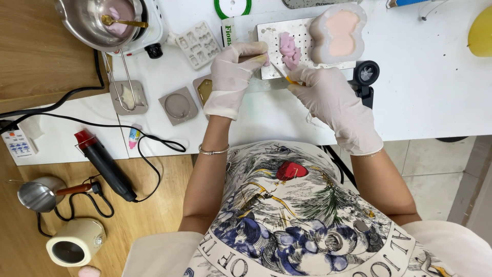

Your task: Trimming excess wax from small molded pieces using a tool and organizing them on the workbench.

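Both hands gloved, working at a perforated metal plate [266, 38] on the white tabletop [425, 77]. Left hand [233, 77] is curled, fingertips pressed against the left side of a pink wax lump [288, 48] that sits on the plate. Right hand [330, 95] is pinched shut on a small yellow-handled blade [287, 78], its tip just under the pink lump. A peanut-shaped silicone mold [338, 31] with peach-coloured filling sits on the plate's right end, just beside the lump. Left of the plate: a clear multi-cavity mold [200, 43], a round grey mold [178, 105], a gold-toned mold [205, 90] partly hidden by the left wrist. Top left, a steel melting pot [89, 20] with a gold spoon [123, 22] and pink wax inside. A red-and-black heat gun [105, 164] lies on the wooden surface below, cord trailing. Silver bracelet [213, 151] on left forearm.
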